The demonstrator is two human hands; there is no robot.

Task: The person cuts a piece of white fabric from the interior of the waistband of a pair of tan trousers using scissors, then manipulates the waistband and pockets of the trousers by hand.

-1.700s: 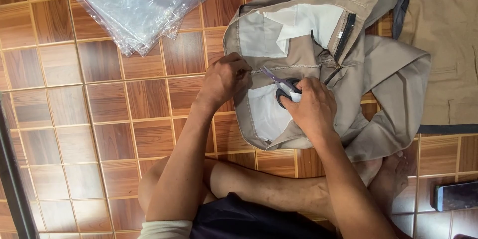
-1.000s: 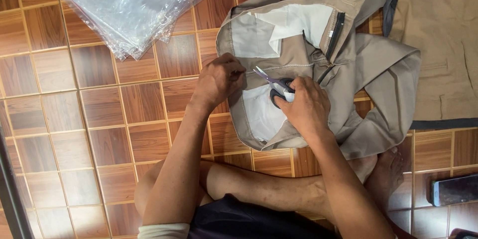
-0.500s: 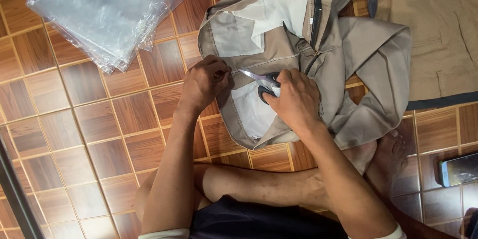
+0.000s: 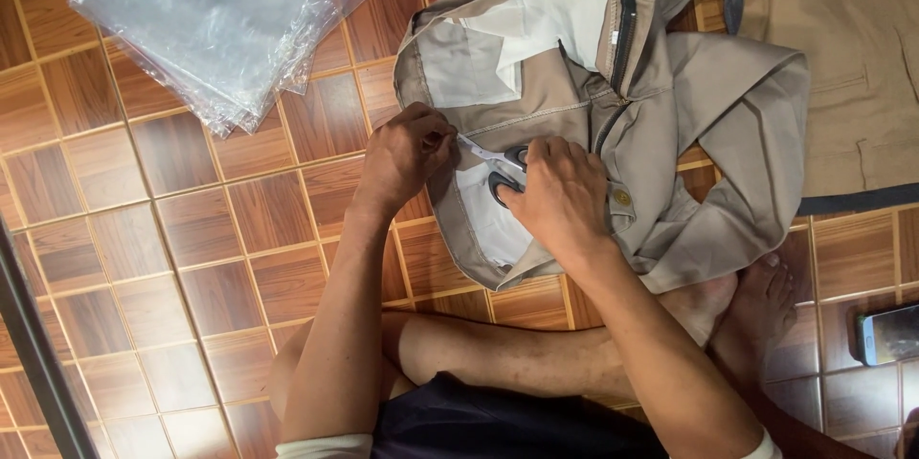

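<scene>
A pair of beige trousers (image 4: 708, 124) lies inside out on the tiled floor, waistband and white pocket lining (image 4: 488, 220) showing. My left hand (image 4: 402, 155) pinches the fabric at the waistband's edge. My right hand (image 4: 560, 196) grips small scissors (image 4: 493, 164) with dark handles, blades pointing left toward the pinched spot. My crossed legs and a foot (image 4: 756, 301) rest just below the trousers.
A stack of clear plastic bags (image 4: 220, 28) lies at the upper left with a small device on top. Another beige garment (image 4: 842, 57) is spread at the upper right. A phone (image 4: 888, 335) lies on the tiles at the right edge. A dark metal bar (image 4: 33, 344) runs along the lower left.
The view has shifted, so trousers and bags sit lower and further left in frame. Both hands stay at the waistband; the scissors' blades have moved closer to my left fingers.
</scene>
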